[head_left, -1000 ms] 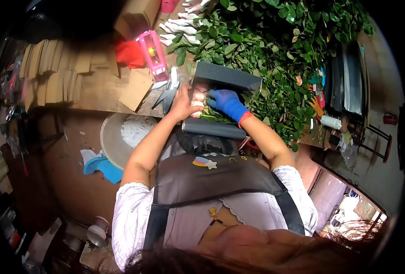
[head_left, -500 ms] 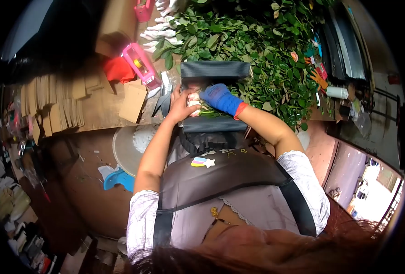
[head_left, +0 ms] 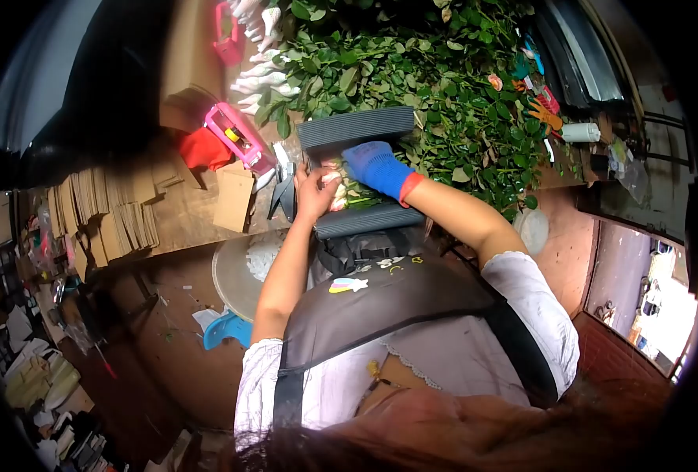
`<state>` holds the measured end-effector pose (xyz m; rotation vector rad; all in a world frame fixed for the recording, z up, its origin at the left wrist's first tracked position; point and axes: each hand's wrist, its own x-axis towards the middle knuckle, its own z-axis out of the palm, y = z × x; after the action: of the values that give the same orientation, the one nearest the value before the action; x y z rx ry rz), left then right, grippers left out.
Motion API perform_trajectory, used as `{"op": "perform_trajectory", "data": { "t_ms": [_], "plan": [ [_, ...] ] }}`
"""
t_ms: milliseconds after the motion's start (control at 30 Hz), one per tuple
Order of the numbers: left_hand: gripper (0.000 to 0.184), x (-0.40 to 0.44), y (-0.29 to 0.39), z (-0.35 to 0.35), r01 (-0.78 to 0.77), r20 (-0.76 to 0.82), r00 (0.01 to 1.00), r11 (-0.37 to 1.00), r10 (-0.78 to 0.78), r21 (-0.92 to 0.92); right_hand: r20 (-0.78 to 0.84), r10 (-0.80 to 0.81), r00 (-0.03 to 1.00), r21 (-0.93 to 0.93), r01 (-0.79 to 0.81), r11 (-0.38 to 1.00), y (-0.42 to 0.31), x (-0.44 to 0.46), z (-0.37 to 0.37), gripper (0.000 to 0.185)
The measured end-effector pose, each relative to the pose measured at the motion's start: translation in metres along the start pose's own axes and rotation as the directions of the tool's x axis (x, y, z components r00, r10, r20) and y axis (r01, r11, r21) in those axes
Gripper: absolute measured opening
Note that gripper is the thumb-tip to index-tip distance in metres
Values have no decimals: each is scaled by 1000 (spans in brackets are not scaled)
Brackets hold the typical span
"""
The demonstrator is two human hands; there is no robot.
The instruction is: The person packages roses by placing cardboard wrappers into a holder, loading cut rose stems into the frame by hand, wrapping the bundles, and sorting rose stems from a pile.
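Viewpoint has swung and rolled slightly since the earlier frame, dropping the pink tape dispenser (head_left: 261,160) lower in view; both hands stay at the pale pink roses (head_left: 338,195), which lie between the far ribbed panel (head_left: 358,130) and near ribbed panel (head_left: 370,222). Left hand (head_left: 313,197) has thumb and fingers spread, thumb against the blooms, black-handled scissors (head_left: 283,195) just left of it. Blue-gloved right hand (head_left: 376,167) is curled over the stems right of the blooms, fingertips hidden, can't tell if pinching; leafy stems (head_left: 412,75) pile up far and right.
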<state>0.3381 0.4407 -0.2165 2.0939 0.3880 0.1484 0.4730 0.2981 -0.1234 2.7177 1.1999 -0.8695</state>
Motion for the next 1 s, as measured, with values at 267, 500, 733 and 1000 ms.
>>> {"op": "perform_trajectory", "data": {
  "t_ms": [267, 500, 733, 1000],
  "plan": [
    [70, 3, 4, -3, 78, 64, 995, 997, -78, 7, -205, -121, 971, 169, 157, 973, 13, -3, 13, 25],
    [75, 6, -12, 2, -5, 85, 996, 995, -4, 97, -105, -48, 993, -17, 46, 999, 4, 27, 36, 22],
    [52, 22, -10, 6, 112, 86, 990, 993, -115, 40, -447, -242, 861, -98, 222, 970, 27, 69, 115, 17],
    [40, 14, 3, 8, 72, -33, 997, 997, -71, 28, -210, 205, 956, 485, -80, 871, 65, -117, -29, 28]
  ]
}}
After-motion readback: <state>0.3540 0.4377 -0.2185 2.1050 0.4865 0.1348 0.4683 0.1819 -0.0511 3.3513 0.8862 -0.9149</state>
